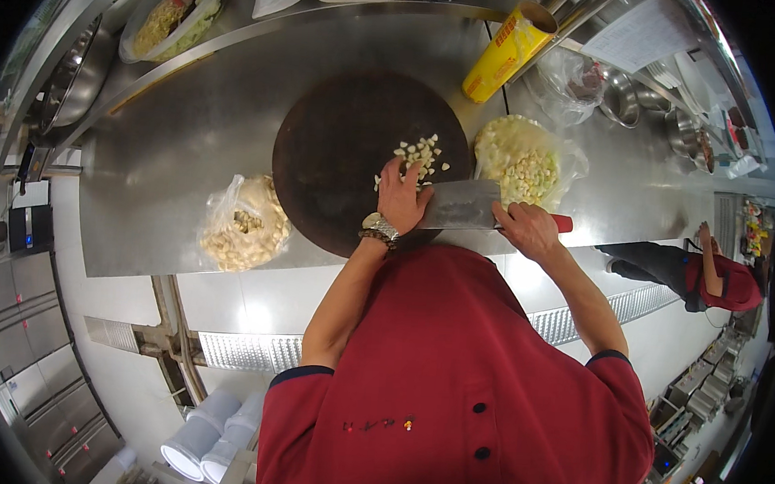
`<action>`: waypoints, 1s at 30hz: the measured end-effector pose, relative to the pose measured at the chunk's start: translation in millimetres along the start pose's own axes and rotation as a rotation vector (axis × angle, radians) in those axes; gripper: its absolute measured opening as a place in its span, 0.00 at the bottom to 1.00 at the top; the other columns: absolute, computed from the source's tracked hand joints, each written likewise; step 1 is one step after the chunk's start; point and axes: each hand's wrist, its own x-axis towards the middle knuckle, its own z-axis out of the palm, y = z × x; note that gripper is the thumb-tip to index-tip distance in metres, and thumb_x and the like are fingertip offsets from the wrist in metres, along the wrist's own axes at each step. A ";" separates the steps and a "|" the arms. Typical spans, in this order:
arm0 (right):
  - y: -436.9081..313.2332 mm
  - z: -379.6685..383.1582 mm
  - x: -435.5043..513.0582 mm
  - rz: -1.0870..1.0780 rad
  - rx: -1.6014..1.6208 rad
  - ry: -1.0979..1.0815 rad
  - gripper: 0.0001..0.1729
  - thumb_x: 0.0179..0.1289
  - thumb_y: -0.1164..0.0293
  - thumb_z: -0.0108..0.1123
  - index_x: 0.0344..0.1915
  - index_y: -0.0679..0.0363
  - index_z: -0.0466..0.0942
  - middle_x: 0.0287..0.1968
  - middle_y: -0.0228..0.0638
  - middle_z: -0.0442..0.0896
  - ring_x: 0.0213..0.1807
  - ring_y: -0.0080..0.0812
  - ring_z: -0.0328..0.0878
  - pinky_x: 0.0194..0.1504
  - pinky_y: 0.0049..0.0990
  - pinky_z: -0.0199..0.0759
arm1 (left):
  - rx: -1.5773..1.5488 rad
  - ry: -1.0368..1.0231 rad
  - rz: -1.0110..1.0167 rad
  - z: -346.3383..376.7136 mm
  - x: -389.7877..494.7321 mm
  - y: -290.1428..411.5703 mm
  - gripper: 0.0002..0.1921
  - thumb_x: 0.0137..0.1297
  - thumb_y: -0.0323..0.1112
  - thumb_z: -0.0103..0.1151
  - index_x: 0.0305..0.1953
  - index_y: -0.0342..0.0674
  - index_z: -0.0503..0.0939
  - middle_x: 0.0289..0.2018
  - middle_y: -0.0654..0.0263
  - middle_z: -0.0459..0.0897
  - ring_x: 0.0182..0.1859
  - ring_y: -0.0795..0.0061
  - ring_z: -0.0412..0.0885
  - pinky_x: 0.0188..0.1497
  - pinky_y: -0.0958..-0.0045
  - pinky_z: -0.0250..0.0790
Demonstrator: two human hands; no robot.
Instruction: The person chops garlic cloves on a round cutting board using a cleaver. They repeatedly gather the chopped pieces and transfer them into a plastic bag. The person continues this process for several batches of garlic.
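Observation:
My right hand [528, 230] is closed around the red handle of a wide-bladed cleaver [459, 205]. The blade lies over the near right edge of a round dark chopping board [341, 133]. My left hand [400, 196], with a watch and a bracelet at the wrist, rests on the board beside the blade's tip, fingers near pale garlic cloves [419, 152]. Whether it grips a piece is hidden. Left of the board sits a clear plastic bag of pale cloves [245, 227]. Right of it lies an open plastic bag of cut pale pieces [522, 160].
A yellow cling-film tube [505, 53] stands at the back right, near another plastic bag [567, 86] and metal bowls [619, 100]. A tub of cut food [175, 19] is at upper left. A person in red [721, 282] stands at far right.

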 end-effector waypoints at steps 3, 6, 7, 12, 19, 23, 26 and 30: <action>3.2 -4.8 -8.7 0.019 -0.026 -0.005 0.26 0.55 0.64 0.72 0.53 0.53 0.73 0.30 0.32 0.75 0.32 0.35 0.81 0.31 0.36 0.77 | 0.077 -0.009 0.014 19.3 6.0 -19.0 0.31 0.63 0.43 0.68 0.66 0.42 0.72 0.68 0.43 0.64 0.70 0.35 0.62 0.72 0.43 0.59; 10.5 -3.3 -25.2 0.126 0.059 -0.066 0.25 0.58 0.58 0.71 0.53 0.51 0.76 0.29 0.33 0.77 0.31 0.38 0.81 0.31 0.39 0.76 | 0.155 -0.022 -0.029 28.3 5.8 -52.4 0.33 0.67 0.45 0.65 0.70 0.42 0.69 0.71 0.41 0.62 0.74 0.34 0.57 0.74 0.42 0.56; 9.6 -3.5 -32.1 0.193 0.127 -0.090 0.25 0.59 0.56 0.71 0.53 0.51 0.77 0.29 0.34 0.77 0.31 0.39 0.82 0.32 0.40 0.77 | 0.160 -0.030 -0.038 28.0 3.9 -62.2 0.33 0.68 0.47 0.64 0.70 0.41 0.68 0.72 0.40 0.61 0.75 0.34 0.56 0.74 0.41 0.55; -11.4 2.5 -24.6 0.631 0.653 -0.096 0.26 0.62 0.50 0.71 0.52 0.55 0.82 0.32 0.44 0.86 0.33 0.47 0.85 0.36 0.42 0.76 | 0.165 -0.045 -0.018 21.0 6.5 -72.8 0.38 0.71 0.55 0.57 0.74 0.36 0.63 0.75 0.37 0.57 0.77 0.34 0.53 0.78 0.42 0.48; -27.1 62.5 43.4 0.675 0.526 0.133 0.24 0.70 0.49 0.62 0.49 0.58 0.78 0.34 0.55 0.84 0.37 0.60 0.83 0.37 0.52 0.74 | 0.062 -0.185 0.072 44.0 35.2 -55.9 0.49 0.65 0.63 0.60 0.76 0.31 0.58 0.77 0.43 0.56 0.80 0.44 0.50 0.81 0.46 0.39; -49.6 86.4 36.0 0.647 0.414 0.042 0.25 0.69 0.50 0.64 0.55 0.56 0.75 0.37 0.52 0.84 0.39 0.60 0.83 0.38 0.51 0.76 | 0.059 -0.284 0.096 33.9 36.1 -51.4 0.51 0.63 0.63 0.62 0.74 0.28 0.58 0.75 0.42 0.59 0.79 0.44 0.51 0.82 0.48 0.41; -70.2 86.2 32.6 0.590 0.415 -0.029 0.25 0.68 0.49 0.64 0.54 0.55 0.74 0.36 0.51 0.84 0.37 0.59 0.83 0.37 0.51 0.76 | 0.065 -0.284 0.089 25.3 24.2 -53.6 0.50 0.62 0.60 0.65 0.73 0.26 0.60 0.74 0.40 0.60 0.78 0.43 0.53 0.81 0.48 0.43; -82.8 71.8 32.9 0.502 0.518 -0.080 0.26 0.67 0.48 0.65 0.55 0.54 0.75 0.35 0.49 0.84 0.36 0.58 0.83 0.37 0.51 0.76 | 0.073 -0.176 0.038 17.5 -9.8 -63.5 0.46 0.63 0.55 0.66 0.70 0.25 0.63 0.73 0.39 0.62 0.76 0.39 0.56 0.79 0.47 0.47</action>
